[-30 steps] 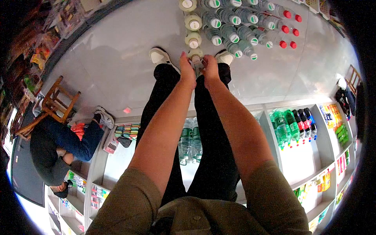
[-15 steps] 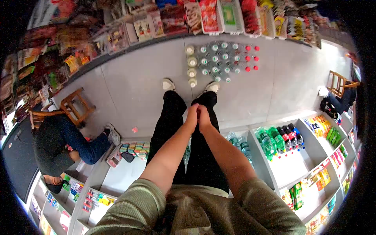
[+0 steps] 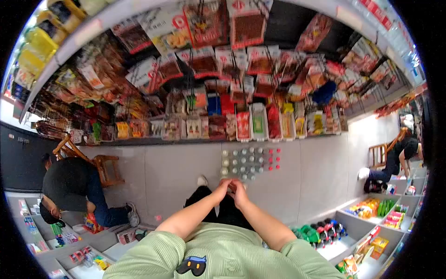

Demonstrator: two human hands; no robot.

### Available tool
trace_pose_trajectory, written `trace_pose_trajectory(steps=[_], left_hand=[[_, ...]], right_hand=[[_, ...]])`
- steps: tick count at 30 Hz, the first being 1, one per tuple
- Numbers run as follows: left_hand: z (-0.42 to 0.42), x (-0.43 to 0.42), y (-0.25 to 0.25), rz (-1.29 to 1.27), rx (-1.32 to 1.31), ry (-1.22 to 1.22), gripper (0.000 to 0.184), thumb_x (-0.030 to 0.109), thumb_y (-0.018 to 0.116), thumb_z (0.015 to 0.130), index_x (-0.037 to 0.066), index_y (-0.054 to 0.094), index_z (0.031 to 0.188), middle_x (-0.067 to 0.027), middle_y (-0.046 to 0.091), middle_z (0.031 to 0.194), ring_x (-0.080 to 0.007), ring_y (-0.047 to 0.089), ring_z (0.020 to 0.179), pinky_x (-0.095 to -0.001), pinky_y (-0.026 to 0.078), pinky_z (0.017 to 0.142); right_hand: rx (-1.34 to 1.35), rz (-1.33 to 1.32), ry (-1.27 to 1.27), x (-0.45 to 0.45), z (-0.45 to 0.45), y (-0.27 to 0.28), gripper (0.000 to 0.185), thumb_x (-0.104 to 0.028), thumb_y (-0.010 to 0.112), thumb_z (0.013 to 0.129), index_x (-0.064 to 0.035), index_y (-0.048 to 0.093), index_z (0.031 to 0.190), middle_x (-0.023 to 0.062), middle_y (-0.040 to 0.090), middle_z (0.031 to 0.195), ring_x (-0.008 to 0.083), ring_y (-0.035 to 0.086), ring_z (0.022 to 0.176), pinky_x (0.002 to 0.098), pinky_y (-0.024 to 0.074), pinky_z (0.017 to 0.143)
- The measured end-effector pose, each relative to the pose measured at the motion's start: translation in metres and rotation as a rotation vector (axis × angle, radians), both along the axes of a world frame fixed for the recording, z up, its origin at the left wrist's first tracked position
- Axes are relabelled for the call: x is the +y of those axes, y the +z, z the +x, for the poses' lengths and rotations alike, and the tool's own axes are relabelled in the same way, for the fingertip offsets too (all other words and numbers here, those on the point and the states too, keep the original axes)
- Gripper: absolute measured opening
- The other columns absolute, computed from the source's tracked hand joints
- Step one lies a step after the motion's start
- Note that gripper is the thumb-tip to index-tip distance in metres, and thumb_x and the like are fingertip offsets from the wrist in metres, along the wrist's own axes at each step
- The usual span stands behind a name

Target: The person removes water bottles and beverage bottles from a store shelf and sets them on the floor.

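My left hand (image 3: 224,186) and my right hand (image 3: 239,193) meet in front of my body, above my dark trousers. Their fingers are drawn together and touch at the tips; no object shows in either one. Just beyond them, a block of upright bottles (image 3: 243,162) stands on the grey floor (image 3: 181,162). Pale-capped bottles form the left and middle of the block, and red-capped bottles (image 3: 274,159) make up its right side. My shoe (image 3: 202,180) is partly visible near the bottles.
Ahead, a shelf holds hanging packets (image 3: 204,63) and a row of snack trays (image 3: 259,122). A person (image 3: 69,186) bends over low bins at left, near a wooden stool (image 3: 109,169). Another person (image 3: 402,156) is at right. Low bins with soda bottles (image 3: 320,231) lie behind me.
My view has tilted up, showing more of the shelf and less of the low bins. My hands stay together. The person at right now leans over the bins.
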State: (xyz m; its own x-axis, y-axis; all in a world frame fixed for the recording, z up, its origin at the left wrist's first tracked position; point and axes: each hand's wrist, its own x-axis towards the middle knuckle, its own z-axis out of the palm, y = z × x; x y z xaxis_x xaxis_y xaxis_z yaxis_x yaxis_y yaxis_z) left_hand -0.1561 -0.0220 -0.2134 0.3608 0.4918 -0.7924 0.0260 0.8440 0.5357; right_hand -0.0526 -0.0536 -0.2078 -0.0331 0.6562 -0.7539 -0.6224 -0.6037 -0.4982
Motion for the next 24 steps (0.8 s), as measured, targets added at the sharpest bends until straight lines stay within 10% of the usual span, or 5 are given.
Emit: trace_pose_trajectory(steps=[24], left_hand=[[-0.038,0.113,0.267,0.807,-0.344,0.370,0.054,0.038,0.035,0.088,0.008,0.034,0.133,-0.0058,0.038,0.135,-0.0180,0.032,0.129,-0.0333,0.022,0.106]], right_hand=[[-0.024,0.792,0.197,0.142,-0.020,0.277,0.049,-0.028,0.049,0.076,-0.0099,0.044,0.121,0.0049,0.045,0.128,0.0195,0.037,0.124,0.0379,0.0274,0.102]])
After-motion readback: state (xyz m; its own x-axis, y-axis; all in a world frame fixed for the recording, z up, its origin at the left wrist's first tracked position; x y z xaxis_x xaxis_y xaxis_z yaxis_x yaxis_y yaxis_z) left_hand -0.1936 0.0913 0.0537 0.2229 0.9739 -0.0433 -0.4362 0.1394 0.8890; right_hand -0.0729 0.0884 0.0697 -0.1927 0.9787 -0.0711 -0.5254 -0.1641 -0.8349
